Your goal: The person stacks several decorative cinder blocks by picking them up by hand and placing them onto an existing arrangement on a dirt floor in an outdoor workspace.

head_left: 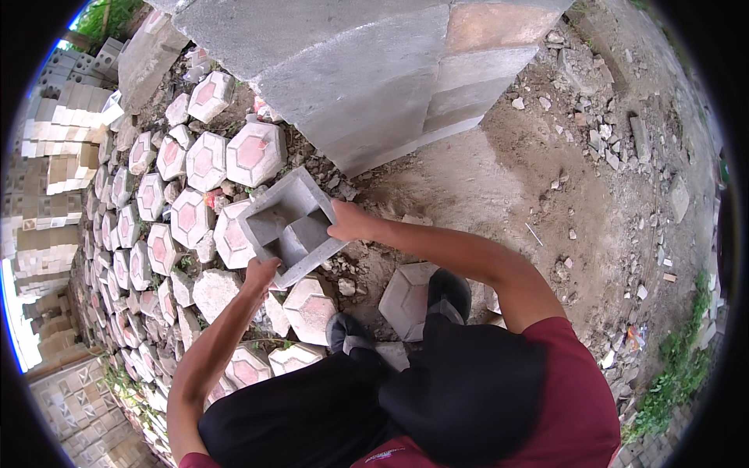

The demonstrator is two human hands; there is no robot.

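Note:
Between my two hands I hold a square grey concrete vent block (pixel 306 236), tilted, with a raised rim and recessed, angled hollows inside. My left hand (pixel 263 274) is closed on its near left corner. The fingers of my right hand (pixel 349 221) wrap round the right side rim, and their tips are partly hidden behind it. Beneath and beyond the block lie hexagonal pavers (pixel 255 154) with pinkish centres, the nearest of them partly covered by it.
A large grey plastered slab or wall (pixel 351 78) rises just ahead. Stacked pale blocks (pixel 58 168) line the far left. Rubble (pixel 601 140) lies on the dirt at right, with green weeds (pixel 671 382) lower right. My feet stand among loose pavers (pixel 407 300).

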